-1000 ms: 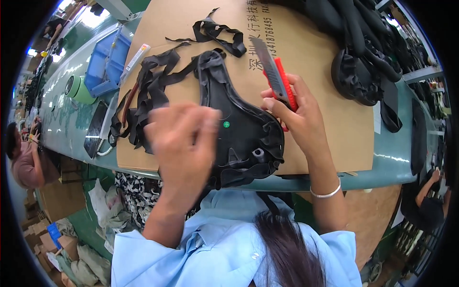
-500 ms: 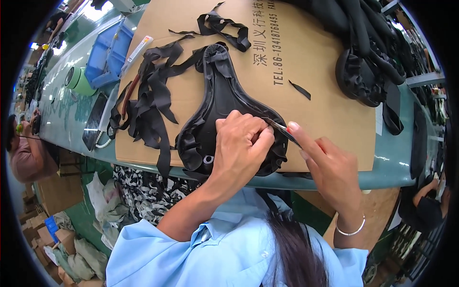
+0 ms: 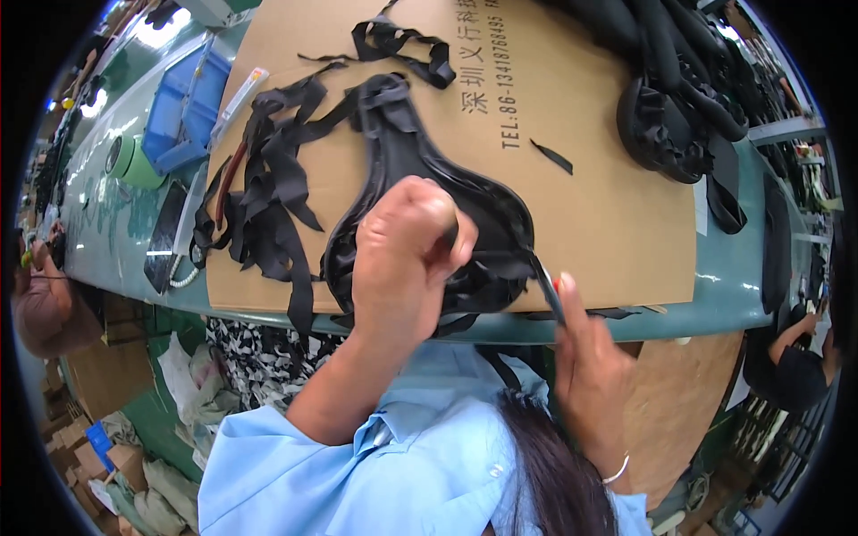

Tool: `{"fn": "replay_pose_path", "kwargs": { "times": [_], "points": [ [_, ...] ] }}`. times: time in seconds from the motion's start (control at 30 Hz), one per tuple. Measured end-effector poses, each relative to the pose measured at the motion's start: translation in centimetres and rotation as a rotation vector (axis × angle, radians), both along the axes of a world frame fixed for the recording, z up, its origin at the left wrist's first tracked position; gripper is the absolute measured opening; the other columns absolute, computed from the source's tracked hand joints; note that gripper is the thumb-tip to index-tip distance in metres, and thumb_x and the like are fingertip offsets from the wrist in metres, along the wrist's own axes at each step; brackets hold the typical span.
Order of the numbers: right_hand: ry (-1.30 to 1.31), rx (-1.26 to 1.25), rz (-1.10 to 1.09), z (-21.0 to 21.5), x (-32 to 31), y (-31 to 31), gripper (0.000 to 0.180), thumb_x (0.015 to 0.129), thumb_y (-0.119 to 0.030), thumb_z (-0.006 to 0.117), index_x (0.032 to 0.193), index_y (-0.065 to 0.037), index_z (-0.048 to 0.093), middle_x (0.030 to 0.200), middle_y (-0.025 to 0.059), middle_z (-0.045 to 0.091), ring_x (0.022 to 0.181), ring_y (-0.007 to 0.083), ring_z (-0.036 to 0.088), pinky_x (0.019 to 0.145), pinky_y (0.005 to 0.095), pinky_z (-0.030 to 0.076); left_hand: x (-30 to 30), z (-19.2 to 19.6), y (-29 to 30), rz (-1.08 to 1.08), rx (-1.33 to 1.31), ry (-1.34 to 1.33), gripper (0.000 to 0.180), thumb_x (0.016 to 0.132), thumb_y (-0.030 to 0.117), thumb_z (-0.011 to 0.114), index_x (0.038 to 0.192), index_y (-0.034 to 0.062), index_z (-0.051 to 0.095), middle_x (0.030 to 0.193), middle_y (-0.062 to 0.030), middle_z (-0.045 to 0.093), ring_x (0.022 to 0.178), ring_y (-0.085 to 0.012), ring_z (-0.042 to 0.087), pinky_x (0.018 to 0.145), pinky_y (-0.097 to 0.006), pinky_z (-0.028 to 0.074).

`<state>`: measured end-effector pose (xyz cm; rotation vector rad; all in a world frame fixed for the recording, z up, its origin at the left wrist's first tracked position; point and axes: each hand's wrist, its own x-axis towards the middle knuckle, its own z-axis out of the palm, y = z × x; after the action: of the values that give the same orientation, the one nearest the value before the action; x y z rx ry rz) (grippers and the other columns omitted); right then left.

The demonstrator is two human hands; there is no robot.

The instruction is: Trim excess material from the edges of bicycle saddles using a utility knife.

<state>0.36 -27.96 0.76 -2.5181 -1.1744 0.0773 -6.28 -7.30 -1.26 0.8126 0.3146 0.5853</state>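
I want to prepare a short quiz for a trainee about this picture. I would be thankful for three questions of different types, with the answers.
1. Multiple choice. What does the right hand hold?
A) a pair of scissors
B) a cutter knife
C) a roll of tape

2. True or false. The blue bin stands to the left of the cardboard sheet.

3. Fill in the blank. The narrow end of the black saddle-shaped piece points toward the ____ of the picture.

Key:
1. B
2. True
3. top
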Motion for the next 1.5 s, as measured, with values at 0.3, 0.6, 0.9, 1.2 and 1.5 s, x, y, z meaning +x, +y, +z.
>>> {"fn": "replay_pose_path", "kwargs": {
  "times": [0.3, 0.6, 0.9, 1.2, 1.5],
  "points": [
    [0.226, 0.191, 0.238, -0.4, 11.1, 6.0, 0.054, 0.085, -0.004, 0.058, 0.135, -0.025, 0.053, 0.08, 0.0147, 0.064, 0.066, 0.0322, 0.06, 0.058, 0.0406, 0.047, 9.3, 1.4, 7.6, -0.191, 1.944, 0.32, 0.024, 0.08, 0.021, 0.065, 0.071, -0.0014, 0.061, 0.065, -0.0045, 0.051, 0.058, -0.0119, 0.048, 0.054, -0.029, 0.039],
    [0.457, 0.224, -0.11, -2.2, 3.6, 5.0, 0.057, 0.096, -0.01, 0.049, 0.149, -0.014, 0.029, 0.082, 0.0138, 0.065, 0.055, 0.0179, 0.059, 0.053, 0.0326, 0.048, 11.9, 3.5, 9.0, -0.237, 0.289, 0.243, 0.017, 0.081, 0.017, 0.065, 0.07, 0.0053, 0.063, 0.063, 0.0035, 0.052, 0.059, -0.0059, 0.044, 0.059, -0.022, 0.034],
    [0.73, 0.173, -0.13, 0.3, 1.0, 3.9, 0.057, 0.09, -0.009, 0.055, 0.144, -0.005, 0.036, 0.093, 0.0269, 0.064, 0.073, 0.0408, 0.066, 0.062, 0.0441, 0.05, 10.0, 5.8, 7.9, -0.158, -0.211, -0.69, 0.018, 0.092, 0.017, 0.059, 0.1, 0.0044, 0.069, 0.084, -0.0007, 0.064, 0.08, -0.0124, 0.057, 0.073, -0.032, 0.048],
    [0.779, -0.019, -0.082, 2.0, 7.7, 7.4, 0.049, 0.089, -0.009, 0.054, 0.137, -0.016, 0.05, 0.062, 0.0094, 0.058, 0.049, 0.0201, 0.057, 0.051, 0.0324, 0.045, 10.1, -0.5, 10.7, -0.086, 2.126, 0.037, 0.017, 0.062, 0.014, 0.068, 0.069, 0.0036, 0.057, 0.068, -0.0052, 0.051, 0.078, -0.0247, 0.05, 0.07, -0.037, 0.043],
    [0.601, 0.265, -0.117, -1.8, 2.1, 5.2, 0.053, 0.091, -0.012, 0.055, 0.142, -0.009, 0.041, 0.088, 0.0202, 0.067, 0.061, 0.0305, 0.066, 0.057, 0.0376, 0.05, 11.7, -1.3, 11.1, 0.575, 1.543, -0.129, 0.012, 0.066, 0.011, 0.07, 0.065, 0.0053, 0.059, 0.067, -0.0059, 0.052, 0.07, -0.0246, 0.051, 0.066, -0.035, 0.043]
  ]
}}
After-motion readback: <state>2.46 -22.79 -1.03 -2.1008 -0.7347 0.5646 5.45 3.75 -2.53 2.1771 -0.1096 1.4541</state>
